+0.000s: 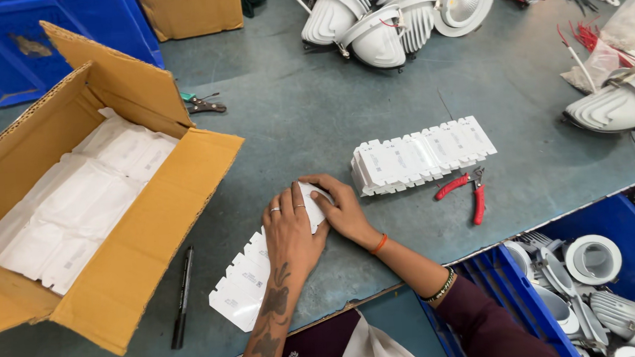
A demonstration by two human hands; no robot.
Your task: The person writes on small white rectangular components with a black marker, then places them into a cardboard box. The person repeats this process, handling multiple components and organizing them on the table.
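- Left hand (290,231) lies flat, fingers spread and released, pressing on a white flat carton blank (254,276) at lower centre of the grey counter (292,107).
- Right hand (344,210) curls its fingers around the blank's upper end, folding it.
- A stack of folded white cartons (421,155) sits right of centre; red pliers (470,192) lie just below.
- An open cardboard box (117,232) fills the left; a black pen (182,294) lies beside it.
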